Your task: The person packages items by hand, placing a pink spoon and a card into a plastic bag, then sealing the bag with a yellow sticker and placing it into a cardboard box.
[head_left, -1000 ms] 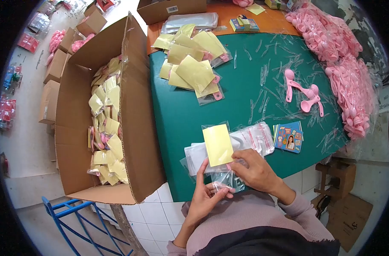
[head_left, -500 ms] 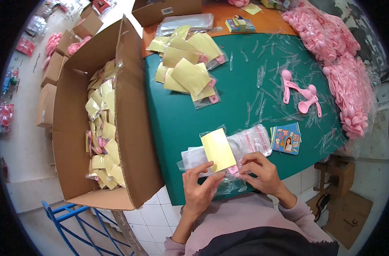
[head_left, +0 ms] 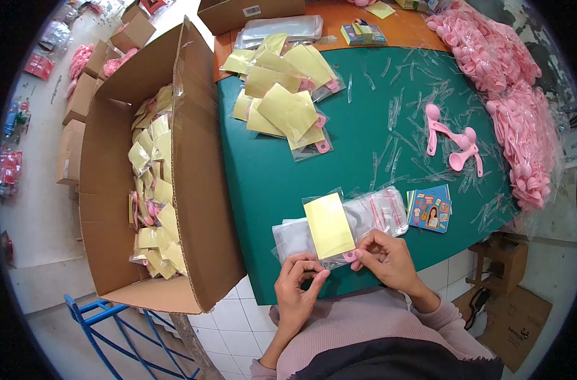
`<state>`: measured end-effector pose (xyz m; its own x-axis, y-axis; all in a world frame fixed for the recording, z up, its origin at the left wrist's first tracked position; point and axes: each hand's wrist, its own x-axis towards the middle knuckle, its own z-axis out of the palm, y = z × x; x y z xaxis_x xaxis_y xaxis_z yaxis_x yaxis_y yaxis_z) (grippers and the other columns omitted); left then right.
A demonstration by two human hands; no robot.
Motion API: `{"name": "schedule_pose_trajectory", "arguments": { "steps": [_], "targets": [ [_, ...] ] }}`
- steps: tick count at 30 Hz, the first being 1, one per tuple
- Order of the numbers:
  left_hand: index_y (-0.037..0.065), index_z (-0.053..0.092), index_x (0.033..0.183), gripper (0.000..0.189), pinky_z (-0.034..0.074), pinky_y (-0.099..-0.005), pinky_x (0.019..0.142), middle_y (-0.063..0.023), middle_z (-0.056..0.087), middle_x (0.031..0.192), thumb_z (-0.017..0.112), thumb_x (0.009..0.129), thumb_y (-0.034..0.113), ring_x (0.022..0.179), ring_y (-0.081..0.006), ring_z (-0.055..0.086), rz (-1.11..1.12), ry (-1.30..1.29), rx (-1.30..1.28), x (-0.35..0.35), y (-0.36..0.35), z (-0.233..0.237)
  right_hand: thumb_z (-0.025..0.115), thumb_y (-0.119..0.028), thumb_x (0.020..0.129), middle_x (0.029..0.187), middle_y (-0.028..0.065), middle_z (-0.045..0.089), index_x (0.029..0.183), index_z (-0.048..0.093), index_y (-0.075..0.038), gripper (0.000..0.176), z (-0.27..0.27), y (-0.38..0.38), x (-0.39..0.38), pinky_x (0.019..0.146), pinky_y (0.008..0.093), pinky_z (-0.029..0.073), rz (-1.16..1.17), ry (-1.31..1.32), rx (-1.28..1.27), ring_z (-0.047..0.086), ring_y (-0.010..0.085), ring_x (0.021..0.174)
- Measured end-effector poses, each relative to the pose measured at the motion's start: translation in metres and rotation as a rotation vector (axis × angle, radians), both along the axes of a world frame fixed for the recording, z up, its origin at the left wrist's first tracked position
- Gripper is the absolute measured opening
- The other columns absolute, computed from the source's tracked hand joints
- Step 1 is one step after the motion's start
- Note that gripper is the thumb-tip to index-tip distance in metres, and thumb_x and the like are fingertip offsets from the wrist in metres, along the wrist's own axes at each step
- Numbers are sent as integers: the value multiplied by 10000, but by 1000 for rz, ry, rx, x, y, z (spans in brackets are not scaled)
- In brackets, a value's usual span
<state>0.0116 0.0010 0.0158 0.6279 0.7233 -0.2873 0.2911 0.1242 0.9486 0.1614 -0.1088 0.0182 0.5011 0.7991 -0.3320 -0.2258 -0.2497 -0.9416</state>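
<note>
Well, at the table's near edge the left hand (head_left: pixel 299 282) pinches the lower left of a clear packet (head_left: pixel 330 226) between thumb and fingers, while the right hand (head_left: pixel 387 261) has thumb and fingers closed on its lower right corner, beside a pink handle (head_left: pixel 350 256). The film is hard to make out, so just where each fingertip meets it is uncertain. The packet, with a yellow card facing up, lies tilted over a stack of bags (head_left: pixel 291 239), hiding the middle of it; the fingers cover the packet's lower corners.

To the left, a blue trolley (head_left: pixel 98 313) stands on the floor below a tall carton (head_left: pixel 206 209), whose walls flank the table (head_left: pixel 269 177) and partly screen the yellow packets (head_left: pixel 152 237) inside. Right of the bags sits a stack of picture cards (head_left: pixel 430 210).

Farther in, three scoops (head_left: pixel 461 160) lie together among loose plastic strips (head_left: pixel 397 111), with bulging sacks of scoops (head_left: pixel 526 149) crowding the right edge. Across from them, finished-looking packets (head_left: pixel 288 113) overlap in a heap. At the back are more bags (head_left: pixel 282 29), a banded card stack (head_left: pixel 364 34) and a low box (head_left: pixel 263 12).
</note>
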Motion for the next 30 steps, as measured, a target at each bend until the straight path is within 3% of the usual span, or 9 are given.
{"name": "schedule_pose_trajectory", "arguments": {
  "steps": [3, 8, 16, 18, 21, 25, 26, 28, 30],
  "targets": [
    [-14, 572, 834, 98, 457, -196, 736, -66, 544, 980, 638, 765, -39, 866, -107, 540, -82, 36, -29, -1, 4, -1, 547, -44, 863, 785, 109, 620, 823, 504, 53, 113, -2, 1, -4, 579, 232, 519, -36, -6, -26, 642, 141, 696],
    [6, 529, 955, 192, 449, -193, 703, -30, 545, 909, 626, 792, -23, 821, -86, 533, 24, -29, -238, 1, 2, -6, 523, -20, 868, 802, 120, 614, 889, 464, 48, 93, 1, 2, -6, 571, 232, 519, -62, 5, -30, 642, 149, 697],
    [13, 534, 946, 152, 421, -173, 619, -27, 550, 901, 606, 814, 0, 734, -58, 497, 34, -47, -147, 1, -1, -8, 496, 0, 873, 818, 140, 609, 954, 434, 50, 113, -1, 1, -8, 582, 240, 528, -84, 1, -20, 646, 163, 699],
    [5, 559, 954, 145, 424, -167, 584, -31, 566, 899, 605, 816, 9, 718, -60, 500, 8, -16, -127, 1, 0, -6, 490, 4, 872, 832, 141, 616, 1059, 451, 60, 199, 0, 1, -9, 594, 246, 530, -72, -31, -8, 647, 162, 701],
    [30, 572, 1048, 253, 429, -167, 548, -49, 577, 987, 605, 798, -1, 724, -73, 512, -35, 38, -57, 7, 3, 7, 490, 9, 870, 844, 127, 626, 1165, 451, 44, 299, 4, 1, -6, 597, 249, 532, 6, -105, -28, 646, 152, 698],
    [32, 514, 1185, 397, 450, -142, 477, -88, 503, 1166, 565, 799, -43, 810, -82, 506, -214, -39, 344, 30, 29, 31, 509, 22, 850, 893, 124, 625, 1172, 490, 23, 323, 29, 16, 11, 654, 264, 532, -25, -270, -16, 649, 179, 781],
    [30, 489, 1218, 443, 450, -147, 485, -102, 478, 1225, 560, 789, -58, 835, -89, 507, -187, -111, 417, 42, 43, 35, 528, 28, 828, 922, 131, 617, 1132, 517, 21, 304, 37, 25, 17, 690, 285, 520, -123, -474, 107, 639, 202, 826],
    [28, 373, 1322, 546, 496, -288, 769, -146, 342, 1374, 560, 811, -12, 1087, -205, 480, -124, -163, 436, 69, 72, 47, 547, 33, 807, 952, 138, 609, 1091, 545, 19, 284, 43, 34, 42, 726, 306, 508, -230, -689, 237, 628, 226, 870],
    [44, 355, 1338, 546, 444, -347, 884, -147, 264, 1420, 545, 827, 13, 1216, -242, 393, -145, -119, 404, 76, 95, 38, 573, -4, 778, 959, 157, 582, 1006, 576, 8, 228, 39, 24, 83, 748, 345, 470, -173, -1036, -28, 591, 278, 881]
  ]
}}
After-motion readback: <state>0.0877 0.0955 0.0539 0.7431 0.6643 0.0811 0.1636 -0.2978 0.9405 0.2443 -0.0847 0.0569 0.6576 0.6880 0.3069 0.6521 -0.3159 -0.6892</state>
